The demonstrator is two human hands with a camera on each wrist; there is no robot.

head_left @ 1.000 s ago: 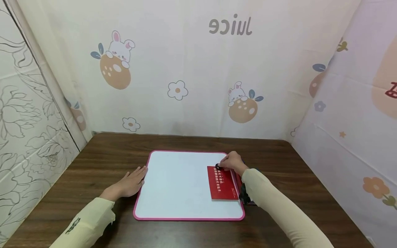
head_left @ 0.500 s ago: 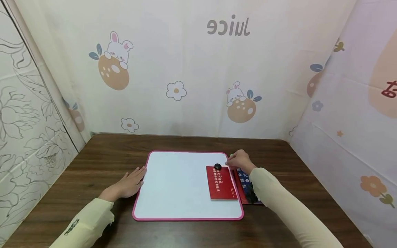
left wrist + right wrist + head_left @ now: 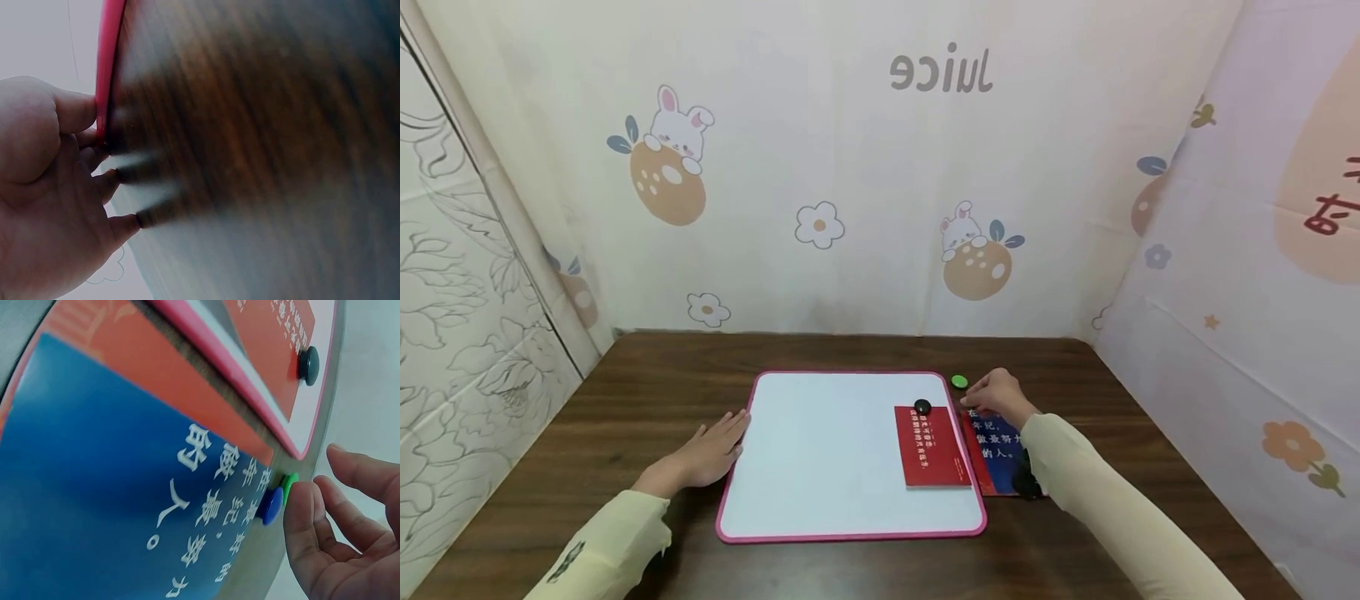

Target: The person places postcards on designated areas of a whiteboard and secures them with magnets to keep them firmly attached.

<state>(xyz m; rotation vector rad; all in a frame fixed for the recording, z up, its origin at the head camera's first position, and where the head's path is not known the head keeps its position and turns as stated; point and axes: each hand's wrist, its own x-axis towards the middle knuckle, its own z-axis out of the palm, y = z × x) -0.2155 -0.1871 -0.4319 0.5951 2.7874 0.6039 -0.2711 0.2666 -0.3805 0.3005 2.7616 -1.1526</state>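
Note:
A white board with a pink rim lies on the table. My left hand touches its left edge with fingers extended. On the board's right part is a red card with white writing, and a round black magnet sits at its top edge. My right hand is over the top of a blue and red card right of the board, fingers loosely bent and holding nothing. Close to its fingers in the right wrist view are a blue magnet and a green magnet.
The dark wooden table extends around the board. A patterned curtain hangs behind it, with more cloth at both sides. A black object is by the right sleeve, partly hidden.
My right hand has let go of the black magnet, which stays on the red card. It has moved right, off the board, uncovering the green magnet. The left hand stays at the board's edge.

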